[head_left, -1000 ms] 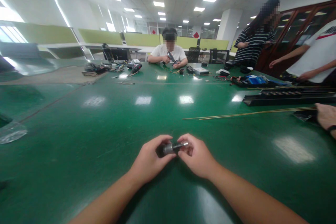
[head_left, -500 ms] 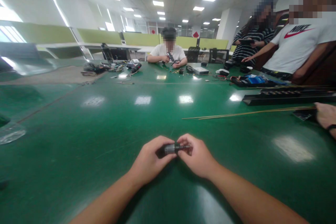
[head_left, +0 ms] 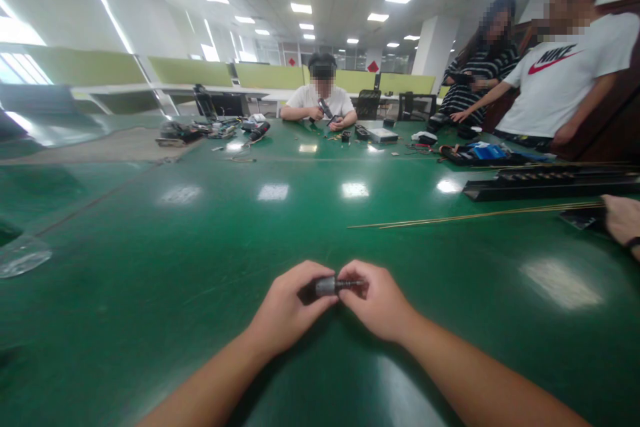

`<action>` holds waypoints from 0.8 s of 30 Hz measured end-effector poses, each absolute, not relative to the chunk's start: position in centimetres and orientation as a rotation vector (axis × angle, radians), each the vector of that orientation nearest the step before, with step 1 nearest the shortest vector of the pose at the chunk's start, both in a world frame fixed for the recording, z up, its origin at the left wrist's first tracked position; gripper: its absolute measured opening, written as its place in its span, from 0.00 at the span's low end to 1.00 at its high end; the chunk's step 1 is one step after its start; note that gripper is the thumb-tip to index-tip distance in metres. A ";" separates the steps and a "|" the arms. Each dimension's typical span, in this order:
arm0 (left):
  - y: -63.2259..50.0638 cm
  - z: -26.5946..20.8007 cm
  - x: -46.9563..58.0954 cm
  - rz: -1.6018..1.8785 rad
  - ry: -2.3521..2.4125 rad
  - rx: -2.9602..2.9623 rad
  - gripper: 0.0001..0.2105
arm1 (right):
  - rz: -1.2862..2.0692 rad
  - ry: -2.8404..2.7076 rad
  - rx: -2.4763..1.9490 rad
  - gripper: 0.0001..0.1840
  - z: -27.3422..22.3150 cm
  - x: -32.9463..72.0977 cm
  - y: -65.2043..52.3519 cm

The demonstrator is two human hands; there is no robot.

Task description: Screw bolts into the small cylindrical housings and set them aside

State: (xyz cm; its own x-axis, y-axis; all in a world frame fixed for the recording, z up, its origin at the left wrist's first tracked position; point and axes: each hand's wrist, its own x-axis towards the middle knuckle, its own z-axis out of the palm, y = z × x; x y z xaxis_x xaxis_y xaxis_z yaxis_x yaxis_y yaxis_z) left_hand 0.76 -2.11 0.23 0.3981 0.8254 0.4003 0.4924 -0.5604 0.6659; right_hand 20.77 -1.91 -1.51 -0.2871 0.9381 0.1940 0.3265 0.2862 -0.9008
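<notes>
Two bare hands are meeting low at the middle of a glossy green table [head_left: 200, 233], working a small grey metal cylinder with a thin dark shaft [head_left: 334, 285]. The left hand [head_left: 287, 310] is curling its fingers around the cylinder's thicker grey end, while the right hand [head_left: 380, 303] is pinching the dark shaft between thumb and fingertips; the part is bridging the two hands just above the tabletop.

Toward two o'clock from the hands, thin brass-coloured rods [head_left: 475, 215] are lying flat across the table, and beyond them a long black channel-shaped rail [head_left: 550, 185] is stretching toward the right edge. At three o'clock, another person's hand with a dark wristband [head_left: 623, 220] is resting on the table edge, near the rods' far end.

At twelve o'clock, across the table, a seated person in a white shirt [head_left: 320, 101] is handling a dark tool amid scattered parts. At one to two o'clock, a person in a striped top [head_left: 477, 77] and a person in a white T-shirt with a red logo [head_left: 565, 77] are standing beside the table.
</notes>
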 end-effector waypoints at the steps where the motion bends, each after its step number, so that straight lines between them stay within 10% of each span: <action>1: -2.1 0.2 0.8 1.013 1.133 2.216 0.09 | 1.000 -1.772 -1.145 0.07 -1.6 20.8 -1.9; 24: -2.0 0.1 0.9 1.021 1.165 2.206 0.09 | 1.109 -1.715 -1.140 0.05 -1.4 20.8 -1.9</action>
State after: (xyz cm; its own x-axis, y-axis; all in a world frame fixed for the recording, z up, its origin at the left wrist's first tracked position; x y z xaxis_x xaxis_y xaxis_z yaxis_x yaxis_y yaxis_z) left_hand 0.85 -2.02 0.06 0.3715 0.8363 0.4032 0.5093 -0.5467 0.6646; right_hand 20.81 -1.86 -1.42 -0.2922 0.9467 0.1358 0.2649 0.2165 -0.9396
